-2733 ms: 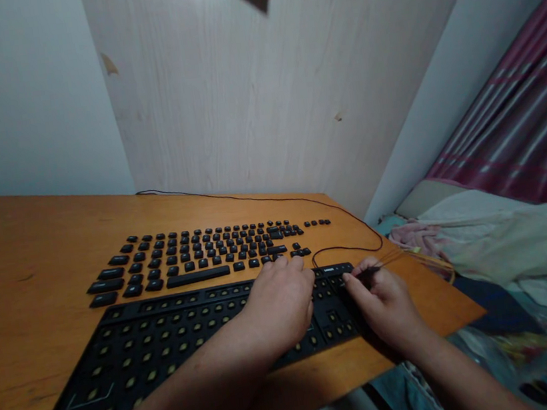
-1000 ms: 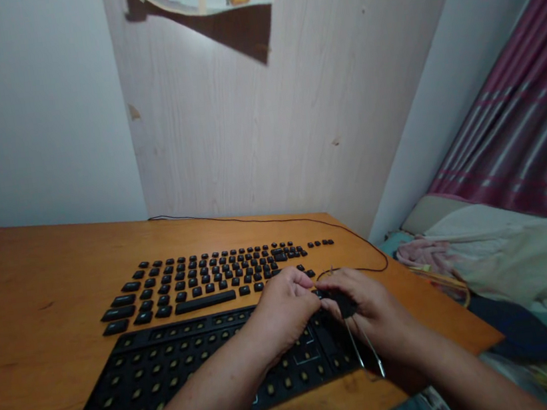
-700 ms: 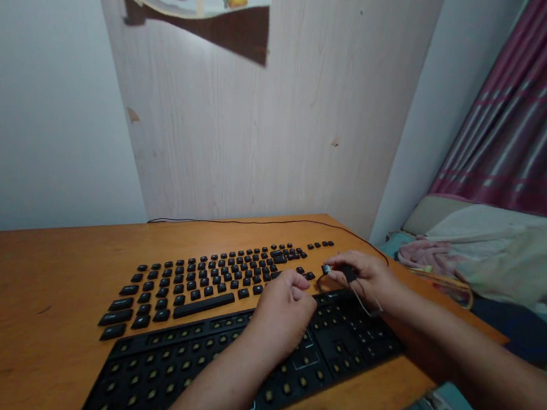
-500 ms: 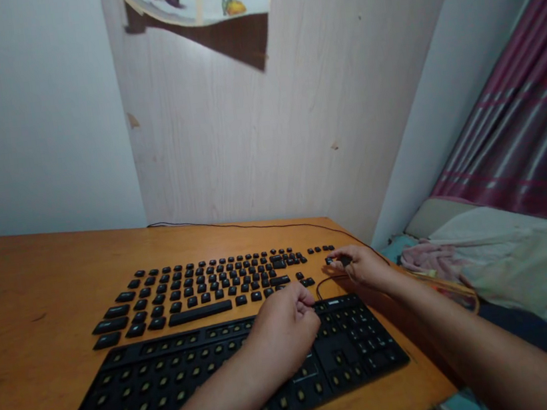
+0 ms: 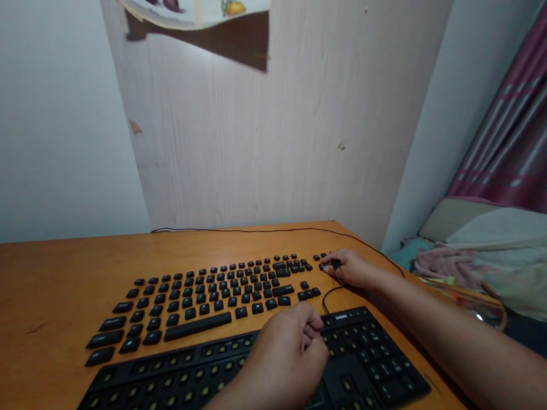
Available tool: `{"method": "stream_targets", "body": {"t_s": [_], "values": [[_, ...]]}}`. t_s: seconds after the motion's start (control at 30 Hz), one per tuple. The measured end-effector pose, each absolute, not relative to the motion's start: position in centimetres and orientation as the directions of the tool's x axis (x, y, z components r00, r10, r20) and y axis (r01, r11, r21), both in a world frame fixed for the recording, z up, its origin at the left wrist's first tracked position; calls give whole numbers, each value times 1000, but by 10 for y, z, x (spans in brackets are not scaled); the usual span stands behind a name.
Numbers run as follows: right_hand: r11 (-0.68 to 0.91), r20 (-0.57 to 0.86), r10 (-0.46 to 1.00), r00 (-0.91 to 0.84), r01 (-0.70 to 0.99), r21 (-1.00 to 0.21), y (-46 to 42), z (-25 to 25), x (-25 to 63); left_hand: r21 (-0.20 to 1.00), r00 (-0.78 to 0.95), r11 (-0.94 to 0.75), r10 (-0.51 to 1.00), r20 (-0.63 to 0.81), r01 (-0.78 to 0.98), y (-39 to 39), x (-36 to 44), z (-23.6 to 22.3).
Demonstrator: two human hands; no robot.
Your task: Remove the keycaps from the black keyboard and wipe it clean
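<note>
The right hand (image 5: 345,268) has left the right end of the black plastic keyboard (image 5: 385,365) and reached out over the orange-brown wooden table (image 5: 61,273), bringing a small black plastic keycap (image 5: 322,266) near the short row at the far right. The dark tool (image 5: 336,264) with two thin metal prongs, plain a second ago, is now mostly hidden within it. The left hand (image 5: 293,350), then meeting the right, is now alone, fingers curled.
</note>
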State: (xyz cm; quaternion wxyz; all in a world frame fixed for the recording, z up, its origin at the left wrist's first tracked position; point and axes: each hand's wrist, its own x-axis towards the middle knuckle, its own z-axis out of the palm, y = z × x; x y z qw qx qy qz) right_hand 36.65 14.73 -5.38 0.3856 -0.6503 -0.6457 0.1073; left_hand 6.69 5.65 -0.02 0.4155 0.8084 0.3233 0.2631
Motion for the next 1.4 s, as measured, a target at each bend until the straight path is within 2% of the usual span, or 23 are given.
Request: {"method": "stream_targets", "body": {"t_s": [0.47,0.77,1.1,1.4], "values": [[169,363,931,46,826,-538,147,-56,371,833,657,-459,737,162,310,56,66,0],[186,395,919,16,865,-466,153,-62,375,841,669,-431,734,117,326,57,67,1],[216,463,886,16,870,-443,150,-64,375,817,662,-444,742,105,368,56,67,2],[200,452,891,36,864,-463,155,-64,371,800,672,-456,735,92,390,56,66,5]]}}
